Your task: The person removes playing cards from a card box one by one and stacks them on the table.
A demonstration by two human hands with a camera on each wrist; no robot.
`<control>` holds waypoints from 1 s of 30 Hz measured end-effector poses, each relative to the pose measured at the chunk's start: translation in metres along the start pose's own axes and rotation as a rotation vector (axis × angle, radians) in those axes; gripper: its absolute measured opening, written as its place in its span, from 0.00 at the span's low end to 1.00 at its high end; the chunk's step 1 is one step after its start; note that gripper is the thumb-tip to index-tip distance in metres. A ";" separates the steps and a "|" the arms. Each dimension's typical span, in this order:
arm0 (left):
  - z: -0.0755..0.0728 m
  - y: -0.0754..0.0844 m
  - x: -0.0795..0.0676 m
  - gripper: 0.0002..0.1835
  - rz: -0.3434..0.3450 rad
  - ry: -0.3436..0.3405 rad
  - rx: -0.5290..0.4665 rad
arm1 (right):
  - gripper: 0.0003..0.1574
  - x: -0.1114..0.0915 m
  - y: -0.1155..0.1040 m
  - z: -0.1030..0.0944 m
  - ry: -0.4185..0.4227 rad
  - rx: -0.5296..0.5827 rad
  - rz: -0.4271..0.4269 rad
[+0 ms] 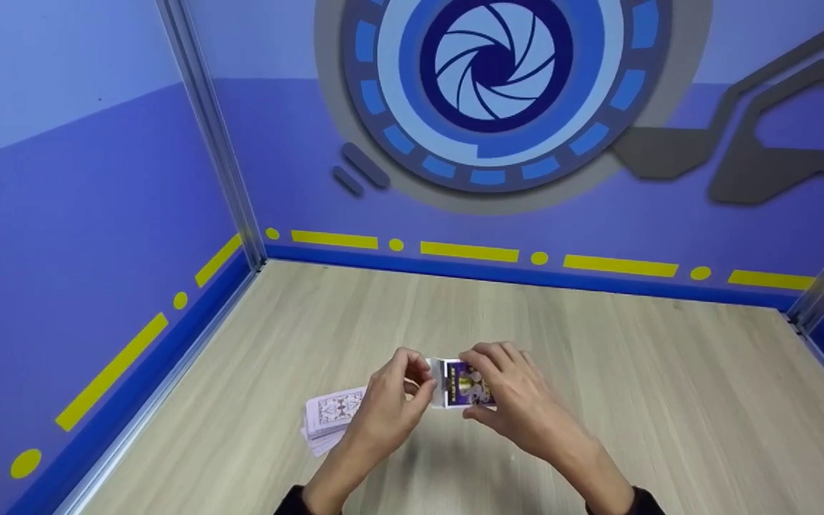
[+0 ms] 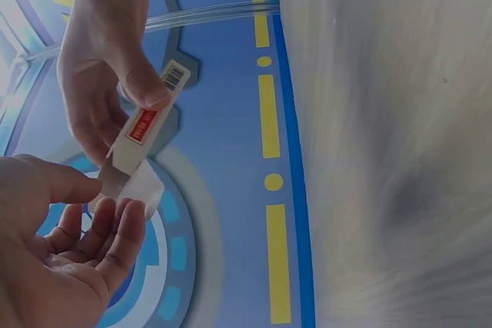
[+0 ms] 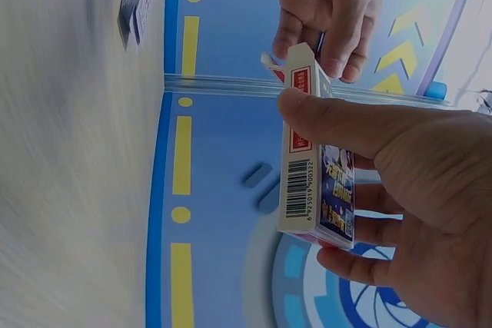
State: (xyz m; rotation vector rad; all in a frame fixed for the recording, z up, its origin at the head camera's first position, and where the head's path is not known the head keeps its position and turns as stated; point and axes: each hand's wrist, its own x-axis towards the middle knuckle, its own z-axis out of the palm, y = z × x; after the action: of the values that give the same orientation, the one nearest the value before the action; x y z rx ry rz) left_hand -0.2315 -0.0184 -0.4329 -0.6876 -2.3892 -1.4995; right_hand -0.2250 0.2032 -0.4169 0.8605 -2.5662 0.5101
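Observation:
My right hand (image 1: 519, 400) grips a playing-card box (image 3: 298, 182), thumb on its narrow barcoded side and fingers on the opposite side. A purple picture face of the box (image 1: 463, 386) points up in the head view. The box's end toward my left hand (image 1: 387, 404) is open, with pale flaps (image 2: 142, 190) sticking out. My left thumb and fingertips pinch at these flaps, partly hiding them. Just left of that hand lies a stack of playing cards (image 1: 337, 408) with a red-patterned back on top, its lower cards fanned out unevenly.
The pair of hands works over a light wood-grain tabletop (image 1: 641, 400). Blue-purple panels (image 1: 133, 214) with yellow dashes wall it at the back and left. Metal posts (image 1: 215, 136) stand at the corners.

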 end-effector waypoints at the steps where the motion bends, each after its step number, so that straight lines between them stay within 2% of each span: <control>1: 0.000 -0.001 0.000 0.10 -0.010 -0.005 -0.006 | 0.48 0.000 -0.001 0.000 0.000 0.001 -0.007; 7: 0.002 -0.007 0.000 0.13 -0.055 -0.039 -0.059 | 0.48 0.000 -0.004 0.002 -0.006 0.001 -0.046; 13: 0.004 -0.005 -0.001 0.17 -0.113 -0.012 -0.077 | 0.48 0.001 -0.005 0.003 0.000 0.009 -0.070; 16: 0.002 -0.004 -0.001 0.16 -0.140 -0.008 -0.142 | 0.48 0.001 -0.004 0.003 0.000 0.001 -0.065; 19: -0.002 -0.003 -0.001 0.16 -0.145 -0.022 -0.213 | 0.48 0.001 -0.002 0.003 -0.003 -0.004 -0.050; 21: -0.007 -0.003 -0.001 0.16 -0.124 -0.037 -0.212 | 0.48 0.000 0.000 0.002 0.001 -0.001 -0.034; 24: -0.016 -0.002 0.001 0.15 -0.057 -0.056 -0.106 | 0.47 0.000 0.003 -0.001 0.011 0.005 -0.008; 30: -0.032 0.000 0.002 0.21 0.082 -0.096 0.222 | 0.47 -0.001 0.007 -0.003 0.008 0.004 0.018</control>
State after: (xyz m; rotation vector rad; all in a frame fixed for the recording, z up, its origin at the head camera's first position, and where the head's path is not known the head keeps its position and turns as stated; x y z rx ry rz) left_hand -0.2345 -0.0465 -0.4177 -0.8100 -2.5138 -1.1712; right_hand -0.2281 0.2098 -0.4160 0.8355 -2.5683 0.5237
